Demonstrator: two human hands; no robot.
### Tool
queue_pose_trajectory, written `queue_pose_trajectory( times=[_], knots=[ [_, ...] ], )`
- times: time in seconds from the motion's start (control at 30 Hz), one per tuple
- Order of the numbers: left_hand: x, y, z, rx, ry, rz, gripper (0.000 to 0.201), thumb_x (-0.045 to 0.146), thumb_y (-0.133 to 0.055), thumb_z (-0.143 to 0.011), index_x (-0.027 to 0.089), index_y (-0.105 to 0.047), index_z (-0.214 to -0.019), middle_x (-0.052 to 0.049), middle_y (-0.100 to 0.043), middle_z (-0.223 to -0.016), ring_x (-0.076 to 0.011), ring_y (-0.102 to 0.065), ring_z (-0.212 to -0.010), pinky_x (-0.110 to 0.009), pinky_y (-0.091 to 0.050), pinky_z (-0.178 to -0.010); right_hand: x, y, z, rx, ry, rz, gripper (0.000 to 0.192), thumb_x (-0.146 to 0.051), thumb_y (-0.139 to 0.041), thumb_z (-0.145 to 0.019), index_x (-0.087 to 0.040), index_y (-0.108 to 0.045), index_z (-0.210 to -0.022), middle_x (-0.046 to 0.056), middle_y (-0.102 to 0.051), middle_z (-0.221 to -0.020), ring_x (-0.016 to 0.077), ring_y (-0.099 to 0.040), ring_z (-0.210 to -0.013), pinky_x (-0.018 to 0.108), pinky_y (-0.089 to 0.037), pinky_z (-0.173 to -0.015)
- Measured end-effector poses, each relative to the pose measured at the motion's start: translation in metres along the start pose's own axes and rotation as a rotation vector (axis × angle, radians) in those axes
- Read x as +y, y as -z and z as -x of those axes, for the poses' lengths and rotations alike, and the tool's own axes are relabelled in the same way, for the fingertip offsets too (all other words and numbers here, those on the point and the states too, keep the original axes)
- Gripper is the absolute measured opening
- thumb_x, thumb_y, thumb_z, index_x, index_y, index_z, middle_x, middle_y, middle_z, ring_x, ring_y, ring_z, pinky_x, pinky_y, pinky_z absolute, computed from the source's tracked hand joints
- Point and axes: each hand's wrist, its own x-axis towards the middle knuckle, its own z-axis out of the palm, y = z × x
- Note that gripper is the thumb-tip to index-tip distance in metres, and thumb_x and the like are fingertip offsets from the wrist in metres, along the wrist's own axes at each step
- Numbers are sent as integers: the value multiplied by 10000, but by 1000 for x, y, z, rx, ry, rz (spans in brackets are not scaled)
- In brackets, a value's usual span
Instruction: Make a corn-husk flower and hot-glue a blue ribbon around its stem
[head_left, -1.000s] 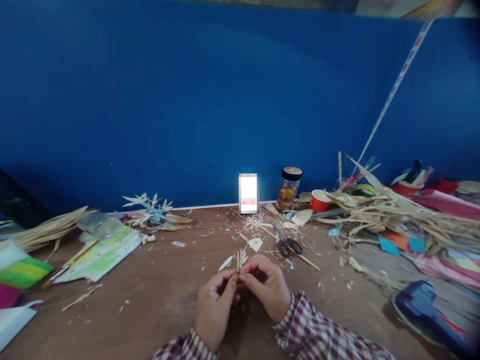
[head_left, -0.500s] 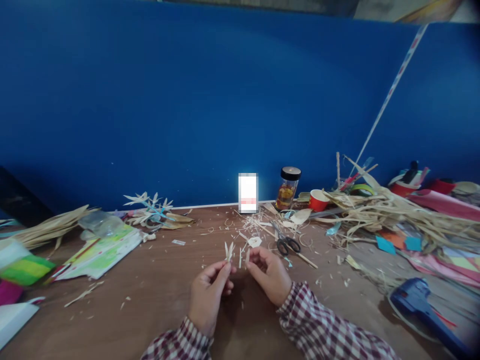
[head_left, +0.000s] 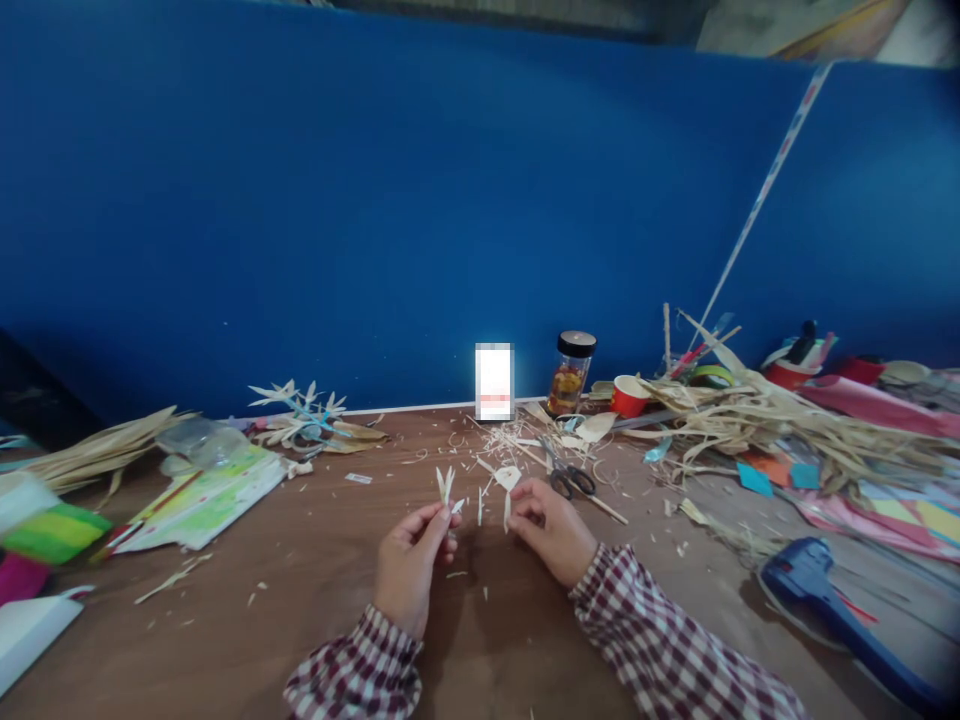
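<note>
— Just in front of the scissors point(head_left: 571, 481), what are the hands doing?

— From the head camera: the left hand point(head_left: 409, 560) pinches a small bunch of pale leaf slivers point(head_left: 445, 485) between thumb and fingertips, tips fanning upward. The right hand point(head_left: 553, 528) is closed on a single narrow strip point(head_left: 507, 510), nearer the scissors.

— Weren't they together?

— A second ago both hands met on one bundle. Now they stand apart, with one more sliver point(head_left: 480, 505) between them; whether that one is held or lies on the wooden table point(head_left: 315, 600) I cannot tell. I judge the bundle has been split, one piece drawn off.

— And around the scissors?

— Behind them a jar with a black lid point(head_left: 571, 372) and a red paper cup point(head_left: 628, 396); right of them a heap of dried husk strips point(head_left: 780, 430); a blue glue gun point(head_left: 825, 600) lies nearer the person, well to the right.
</note>
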Motion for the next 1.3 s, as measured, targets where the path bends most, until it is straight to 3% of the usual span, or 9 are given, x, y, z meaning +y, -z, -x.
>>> queue_pose_trajectory(
  times=[0.33, 0.47, 0.53, 0.73, 0.9, 1.07, 1.23, 1.3],
  knots=[
    [9, 8, -6, 22, -50, 0, 346, 347, -681, -591, 122, -645, -852, -43, -649, -729, -50, -479, -483, -159, -377, -427, 0, 20, 16, -50, -2, 543, 209, -150, -516, -676, -213, -510, -876, -35, -595, -619, 117, -527, -568, 214, -319, -534],
    [15, 12, -9, 34, -79, 9, 349, 349, -681, -590, 125, -644, -854, -33, -639, -726, -34, -420, -454, -147, -327, -395, -13, 35, 21, -157, 8, 773, 90, -307, -554, -705, -234, -598, -734, -12, -619, -631, 143, -541, -601, 233, -292, -522],
    [16, 12, -9, 45, -86, 6, 353, 354, -680, -589, 121, -642, -852, -28, -633, -707, -30, -389, -436, -148, -299, -380, -20, 45, 24, -163, 24, 833, 173, -380, -541, -721, -237, -621, -665, 2, -627, -652, 154, -544, -610, 241, -290, -518],
    [15, 5, -4, 24, -54, 2, 375, 355, -699, -559, 111, -642, -839, -29, -635, -687, -40, -386, -432, -172, -292, -396, -26, 87, 27, 118, 58, 877, 190, -296, -435, -805, -237, -614, -830, 24, -631, -763, 161, -552, -644, 255, -335, -570],
    [9, 4, -3, -11, -51, -29, 395, 367, -702, -547, 105, -649, -839, -30, -634, -685, -42, -388, -430, -180, -292, -394, -14, 115, 35, 222, -47, 931, 195, -253, -431, -800, -220, -620, -837, 47, -637, -742, 190, -574, -689, 270, -349, -587],
    [5, 5, -3, -32, -35, -66, 369, 362, -694, -564, 115, -650, -834, -24, -626, -688, -38, -392, -443, -168, -300, -398, -19, 119, 69, 244, -61, 916, 188, -272, -415, -812, -241, -598, -842, 36, -635, -754, 188, -579, -688, 268, -368, -580],
    [6, 4, -2, -23, -16, -76, 372, 358, -710, -532, 127, -654, -818, -17, -629, -687, -41, -396, -449, -162, -298, -392, -32, 105, 124, 92, -38, 772, 174, -290, -420, -815, -245, -583, -856, 16, -627, -760, 165, -566, -668, 259, -387, -587],
    [5, 4, -3, -18, -7, -93, 375, 363, -715, -512, 136, -657, -805, -12, -629, -683, -47, -397, -452, -165, -305, -390, -32, 106, 143, 105, -56, 754, 148, -276, -450, -799, -243, -584, -853, 18, -624, -782, 162, -561, -686, 256, -396, -601]
  ],
)
